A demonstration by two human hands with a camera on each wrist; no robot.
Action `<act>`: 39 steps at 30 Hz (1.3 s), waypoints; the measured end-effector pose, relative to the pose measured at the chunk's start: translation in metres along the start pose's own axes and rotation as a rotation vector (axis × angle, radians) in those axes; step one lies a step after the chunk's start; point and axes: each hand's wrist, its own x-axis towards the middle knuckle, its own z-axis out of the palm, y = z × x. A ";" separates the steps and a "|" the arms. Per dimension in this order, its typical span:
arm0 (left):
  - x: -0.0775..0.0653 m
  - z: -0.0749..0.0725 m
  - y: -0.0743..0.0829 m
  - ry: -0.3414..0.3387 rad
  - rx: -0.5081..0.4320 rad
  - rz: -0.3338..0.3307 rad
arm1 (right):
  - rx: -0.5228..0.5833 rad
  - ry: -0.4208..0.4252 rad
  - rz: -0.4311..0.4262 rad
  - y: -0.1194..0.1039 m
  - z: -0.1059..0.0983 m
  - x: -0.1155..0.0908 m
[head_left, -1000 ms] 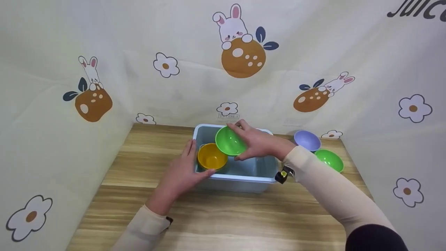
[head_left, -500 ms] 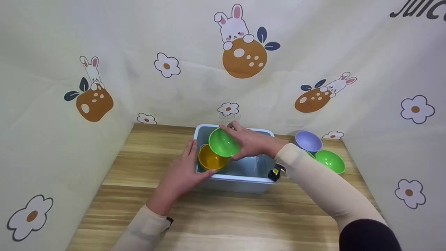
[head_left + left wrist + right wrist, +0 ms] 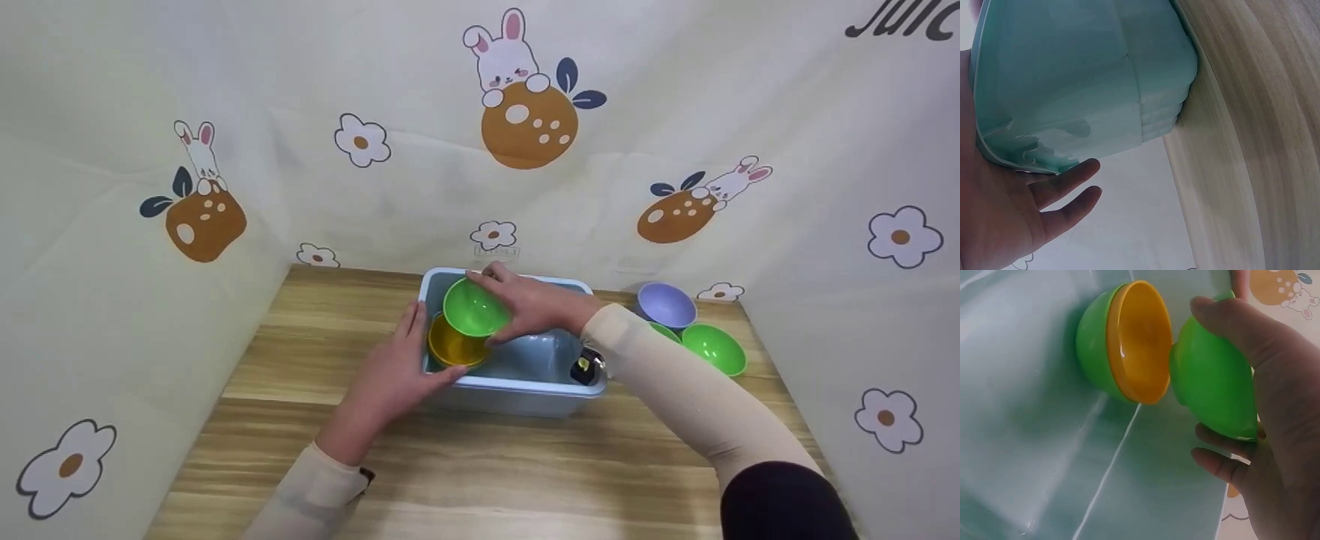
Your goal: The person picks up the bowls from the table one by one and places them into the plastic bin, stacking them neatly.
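Note:
My right hand (image 3: 532, 301) pinches the rim of a green bowl (image 3: 474, 309) above the left part of a light blue plastic bin (image 3: 536, 384). Below it, an orange bowl (image 3: 454, 346) sits nested in another green bowl (image 3: 1093, 349) inside the bin. In the right wrist view, the base of the held bowl (image 3: 1213, 382) is right beside the orange bowl's rim; I cannot tell if they touch. My left hand (image 3: 394, 375) rests against the bin's near left corner, thumb along the front rim. Its fingers (image 3: 1069, 183) stretch out along the side in the left wrist view.
Right of the bin on the wooden table (image 3: 480, 472) stand a purple bowl (image 3: 666, 305) and a green bowl (image 3: 714, 349). Another green bowl (image 3: 664, 331) is partly hidden by the right sleeve. Printed cloth walls (image 3: 420, 187) enclose the table's back and sides.
My right hand has moved left with the green bowl, which now covers more of the orange bowl. A green bowl behind the right sleeve has come partly into view. My left hand stays put.

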 end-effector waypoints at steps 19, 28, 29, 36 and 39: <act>-0.001 0.001 -0.002 -0.004 -0.042 -0.009 | -0.153 -0.116 -0.007 -0.007 0.023 0.015; -0.001 0.002 -0.002 0.015 -0.012 -0.013 | -0.172 -0.150 0.012 -0.002 0.035 0.018; -0.001 0.002 -0.001 0.016 -0.015 -0.013 | -0.174 -0.149 0.007 -0.002 0.036 0.018; 0.000 0.003 -0.002 0.039 -0.016 0.013 | -0.244 -0.127 -0.069 0.001 0.044 0.023; 0.000 0.003 -0.003 0.043 -0.015 0.020 | -0.258 -0.117 -0.092 0.001 0.047 0.025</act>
